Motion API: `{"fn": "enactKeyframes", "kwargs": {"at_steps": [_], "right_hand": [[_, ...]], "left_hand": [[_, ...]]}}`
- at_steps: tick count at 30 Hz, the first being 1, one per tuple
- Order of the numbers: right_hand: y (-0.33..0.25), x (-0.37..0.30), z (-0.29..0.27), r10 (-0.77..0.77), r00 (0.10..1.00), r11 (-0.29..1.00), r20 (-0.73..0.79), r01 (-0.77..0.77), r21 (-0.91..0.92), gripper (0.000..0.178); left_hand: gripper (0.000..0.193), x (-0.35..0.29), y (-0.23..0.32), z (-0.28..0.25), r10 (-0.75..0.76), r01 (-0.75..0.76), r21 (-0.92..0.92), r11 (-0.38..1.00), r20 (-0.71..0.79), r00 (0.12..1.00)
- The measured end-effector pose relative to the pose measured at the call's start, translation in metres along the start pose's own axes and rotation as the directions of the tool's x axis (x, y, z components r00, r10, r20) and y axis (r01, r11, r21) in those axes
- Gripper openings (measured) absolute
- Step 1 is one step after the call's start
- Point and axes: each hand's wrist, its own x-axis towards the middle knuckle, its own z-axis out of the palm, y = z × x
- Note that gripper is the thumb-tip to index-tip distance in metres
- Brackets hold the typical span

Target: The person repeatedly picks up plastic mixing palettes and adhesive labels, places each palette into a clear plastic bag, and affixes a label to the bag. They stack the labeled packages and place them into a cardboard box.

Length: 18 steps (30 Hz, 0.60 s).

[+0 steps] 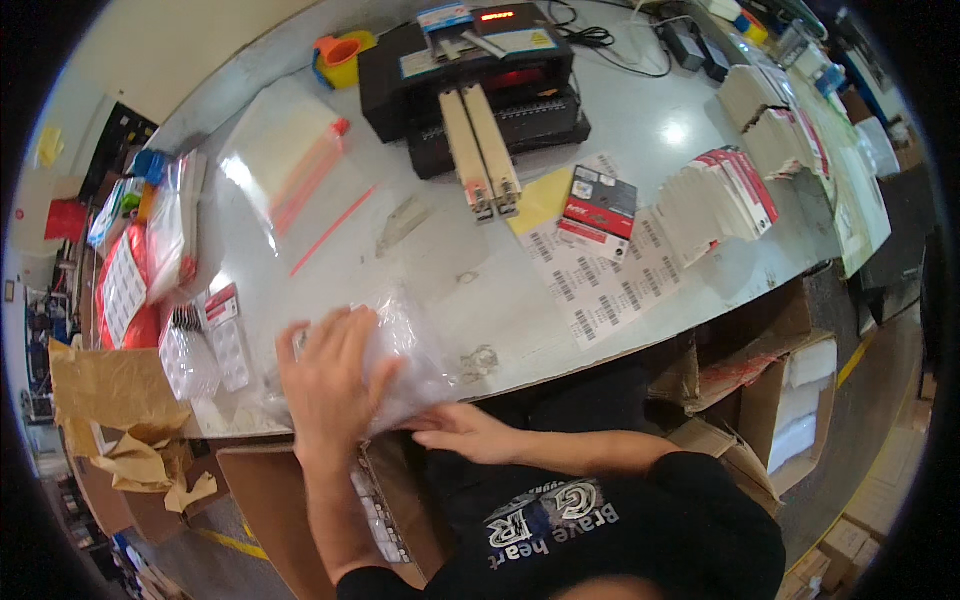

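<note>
A clear, crinkled plastic bag [408, 345] lies at the front edge of the table; its contents are hard to make out. Over its left side is my left hand [335, 375], back up, with fingers stretched and thumb apart. At the bag's lower right corner, my right hand [468, 432] has its fingers closed on the plastic, partly hidden by the edge. To the left are clear blister packs [190, 360], one with a red and black card [221, 305].
A black sealing machine [475, 85] with two metal rails stands at the back. Barcode label sheets [600, 290], a red and black card pack [597, 212] and card stacks [715, 205] lie right. Zip bags [290, 160] lie left. Open cardboard boxes [265, 500] stand below the table edge.
</note>
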Motion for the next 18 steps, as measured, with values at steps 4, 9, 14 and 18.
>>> {"fn": "enactKeyframes", "kwargs": {"at_steps": [4, 9, 14, 18], "right_hand": [[-0.033, -0.009, -0.019, 0.206, 0.974, 0.778, -0.09, -0.219, -0.589, 0.038], [-0.107, -0.062, -0.121, -0.65, 0.733, -0.203, -0.199, -0.42, -0.885, 0.05], [-0.092, -0.101, -0.117, -0.447, 0.873, -0.457, -0.196, -0.411, -0.789, 0.049], [-0.082, -0.111, -0.079, -0.332, 0.938, -0.51, -0.102, -0.269, -0.817, 0.038]], "left_hand": [[0.034, 0.053, -0.031, 0.038, -0.092, 0.133, -0.094, 0.987, 0.351, 0.932], [0.009, 0.015, 0.026, 0.057, -0.216, 0.082, -0.314, 0.946, -0.423, 0.88], [0.036, -0.056, 0.143, 0.091, 0.003, 0.598, -0.679, 0.427, 0.662, 0.749], [0.042, -0.074, 0.177, 0.115, -0.018, 0.795, -0.596, 0.113, 0.799, 0.601]]}}
